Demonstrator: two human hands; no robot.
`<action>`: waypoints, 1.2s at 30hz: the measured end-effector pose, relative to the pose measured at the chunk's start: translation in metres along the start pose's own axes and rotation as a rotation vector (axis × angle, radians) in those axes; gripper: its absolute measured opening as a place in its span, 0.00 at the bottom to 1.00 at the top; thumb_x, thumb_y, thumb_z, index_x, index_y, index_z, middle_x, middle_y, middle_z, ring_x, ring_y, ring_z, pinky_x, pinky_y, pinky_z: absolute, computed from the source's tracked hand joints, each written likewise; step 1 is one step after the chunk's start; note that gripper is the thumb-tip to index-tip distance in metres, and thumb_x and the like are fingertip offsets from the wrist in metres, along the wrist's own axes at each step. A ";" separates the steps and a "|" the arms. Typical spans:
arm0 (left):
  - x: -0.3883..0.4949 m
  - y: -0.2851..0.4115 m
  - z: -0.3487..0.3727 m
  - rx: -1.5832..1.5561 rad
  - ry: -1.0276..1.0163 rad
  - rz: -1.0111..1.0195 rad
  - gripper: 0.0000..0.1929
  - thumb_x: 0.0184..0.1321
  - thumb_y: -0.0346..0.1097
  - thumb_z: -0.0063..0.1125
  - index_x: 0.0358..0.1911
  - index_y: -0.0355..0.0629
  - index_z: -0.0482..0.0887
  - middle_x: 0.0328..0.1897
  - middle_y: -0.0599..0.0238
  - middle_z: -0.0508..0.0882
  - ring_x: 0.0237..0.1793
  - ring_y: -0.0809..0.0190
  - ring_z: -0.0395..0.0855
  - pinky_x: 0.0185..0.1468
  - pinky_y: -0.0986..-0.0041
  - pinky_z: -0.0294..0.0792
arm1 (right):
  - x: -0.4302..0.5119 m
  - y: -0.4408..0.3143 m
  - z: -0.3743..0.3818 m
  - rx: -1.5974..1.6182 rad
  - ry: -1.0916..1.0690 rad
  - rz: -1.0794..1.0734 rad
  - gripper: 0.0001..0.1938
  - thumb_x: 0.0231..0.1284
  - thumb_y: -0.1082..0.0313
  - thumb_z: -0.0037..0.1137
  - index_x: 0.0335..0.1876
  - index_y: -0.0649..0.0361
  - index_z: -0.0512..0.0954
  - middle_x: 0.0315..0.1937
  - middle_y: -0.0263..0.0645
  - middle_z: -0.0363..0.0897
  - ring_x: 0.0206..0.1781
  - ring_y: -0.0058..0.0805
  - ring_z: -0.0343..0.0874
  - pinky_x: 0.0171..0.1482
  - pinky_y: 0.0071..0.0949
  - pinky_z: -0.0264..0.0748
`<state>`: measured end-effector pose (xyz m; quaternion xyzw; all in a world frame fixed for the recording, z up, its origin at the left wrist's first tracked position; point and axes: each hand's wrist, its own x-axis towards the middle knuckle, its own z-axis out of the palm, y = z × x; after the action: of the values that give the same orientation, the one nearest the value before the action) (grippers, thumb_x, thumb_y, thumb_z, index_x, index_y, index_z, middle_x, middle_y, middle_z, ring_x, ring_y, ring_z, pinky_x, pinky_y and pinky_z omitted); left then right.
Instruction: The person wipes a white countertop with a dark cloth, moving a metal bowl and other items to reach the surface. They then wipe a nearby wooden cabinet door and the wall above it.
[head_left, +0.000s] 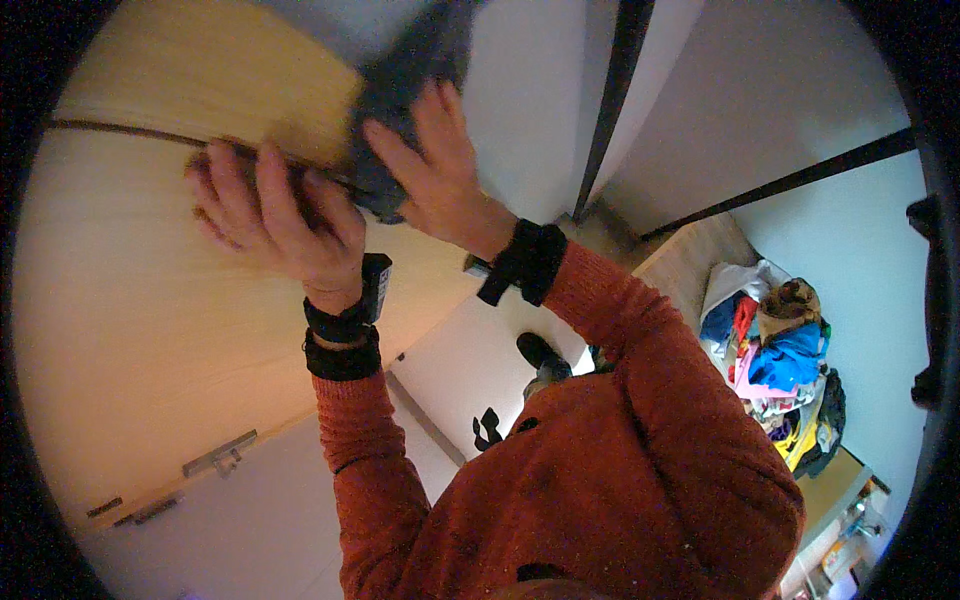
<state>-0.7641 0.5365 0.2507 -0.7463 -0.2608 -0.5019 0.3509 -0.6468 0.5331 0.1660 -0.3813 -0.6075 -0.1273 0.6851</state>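
My left hand (277, 217) is at the dark seam (127, 129) between two light wood panels, an upper one (225, 60) and a larger lower one (150, 315). Its fingers are bent and spaced apart; whether they grip the panel's edge is unclear. Just to the right, my right hand (439, 169) lies with spread fingers against a dark grey, cloth-like thing (420, 56). Blur hides what exactly that thing is. Its lower end reaches down beside my left thumb. Both wrists wear black straps, and a small black device (376, 285) is on the left one.
On the right, a heap of colourful fabric or bags (787, 356) lies on a wooden surface (697, 247). Dark strips (615, 97) edge the pale panels behind. Metal fittings (221, 454) sit on the wood's lower edge. My shoe (536, 349) shows on the pale floor.
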 end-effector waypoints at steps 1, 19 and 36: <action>-0.001 -0.002 0.000 0.009 0.013 0.011 0.19 0.58 0.37 0.49 0.53 0.45 0.75 0.63 0.49 0.69 0.65 0.40 0.61 0.66 0.51 0.47 | -0.027 0.007 -0.003 -0.044 -0.088 0.029 0.25 0.41 0.66 0.57 0.53 0.52 0.74 0.55 0.62 0.65 0.64 0.62 0.59 0.64 0.62 0.51; -0.009 -0.007 0.011 -0.015 0.064 0.056 0.17 0.59 0.41 0.48 0.50 0.46 0.78 0.60 0.49 0.72 0.63 0.42 0.63 0.63 0.51 0.48 | -0.066 -0.010 -0.012 0.082 -0.097 0.364 0.36 0.41 0.68 0.62 0.63 0.58 0.65 0.61 0.66 0.57 0.66 0.68 0.51 0.67 0.55 0.49; -0.067 -0.060 -0.043 0.180 0.019 0.079 0.24 0.60 0.54 0.50 0.49 0.41 0.77 0.56 0.43 0.69 0.57 0.43 0.61 0.57 0.46 0.53 | -0.168 0.040 -0.007 -0.157 -0.127 0.249 0.45 0.29 0.63 0.71 0.63 0.53 0.62 0.61 0.67 0.54 0.61 0.68 0.58 0.61 0.65 0.51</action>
<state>-0.8566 0.5370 0.2149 -0.7167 -0.2719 -0.4693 0.4385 -0.6548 0.5065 -0.0046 -0.5134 -0.5858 -0.0638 0.6238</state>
